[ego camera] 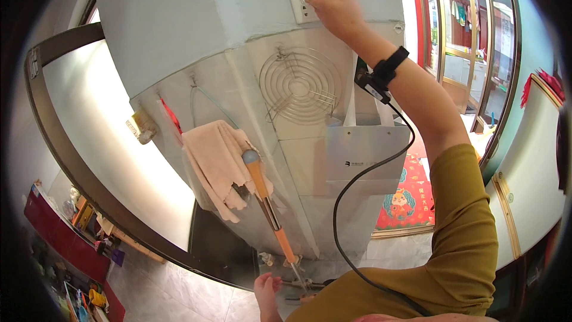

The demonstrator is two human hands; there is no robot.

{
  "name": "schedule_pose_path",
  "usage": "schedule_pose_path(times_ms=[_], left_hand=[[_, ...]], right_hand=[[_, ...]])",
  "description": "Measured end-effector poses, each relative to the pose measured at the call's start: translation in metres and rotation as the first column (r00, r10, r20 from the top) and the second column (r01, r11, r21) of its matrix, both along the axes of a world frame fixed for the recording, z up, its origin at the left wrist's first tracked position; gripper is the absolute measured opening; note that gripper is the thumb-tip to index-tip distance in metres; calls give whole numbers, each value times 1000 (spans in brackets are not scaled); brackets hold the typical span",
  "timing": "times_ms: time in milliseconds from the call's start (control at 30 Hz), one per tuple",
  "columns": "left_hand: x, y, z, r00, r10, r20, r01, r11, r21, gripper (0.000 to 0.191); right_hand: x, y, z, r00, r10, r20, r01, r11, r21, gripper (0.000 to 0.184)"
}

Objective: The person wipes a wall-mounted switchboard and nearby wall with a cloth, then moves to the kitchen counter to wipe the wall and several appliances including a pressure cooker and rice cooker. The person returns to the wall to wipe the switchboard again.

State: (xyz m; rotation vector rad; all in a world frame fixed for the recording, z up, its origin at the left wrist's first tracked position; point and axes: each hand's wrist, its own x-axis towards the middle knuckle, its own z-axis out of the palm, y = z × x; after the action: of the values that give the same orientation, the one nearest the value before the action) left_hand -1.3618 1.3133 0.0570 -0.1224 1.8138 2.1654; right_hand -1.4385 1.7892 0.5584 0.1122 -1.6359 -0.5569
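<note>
My right hand [337, 12] reaches up to a white wall switch and socket panel [306, 14]. Its curled fingers touch the upper part of the panel. Whether they pinch anything there is hidden. A black strap with a small device [383, 76] circles my right wrist, and a black cable [338, 205] runs from it down over my olive sleeve. Low in the view hangs my left hand [267, 287], its fingers loosely bent and nothing seen in it. Nearest to it is a mop or broom handle [268, 210], orange and metallic with a grey-blue knob, leaning up beside the wall.
A round wire rack [298, 87], a pale gift bag [366, 154] and a pinkish cloth [214, 156] hang along the tiled wall. To the left stands a dark-framed door [67, 152]. A red mat [404, 205] lies in the doorway at right. Cluttered items [96, 297] sit lower left.
</note>
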Motion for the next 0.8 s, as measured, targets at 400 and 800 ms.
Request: schedule_pose_path(times_ms=[400, 800], left_hand=[[-1, 5, 0, 1000, -10, 24, 11, 1000, -22, 19], [3, 4, -10, 1000, 3, -20, -4, 1000, -17, 19]], right_hand=[[23, 14, -6, 980, -80, -182, 68, 995, -73, 25], [16, 12, 5, 975, -186, -123, 160, 968, -195, 23]])
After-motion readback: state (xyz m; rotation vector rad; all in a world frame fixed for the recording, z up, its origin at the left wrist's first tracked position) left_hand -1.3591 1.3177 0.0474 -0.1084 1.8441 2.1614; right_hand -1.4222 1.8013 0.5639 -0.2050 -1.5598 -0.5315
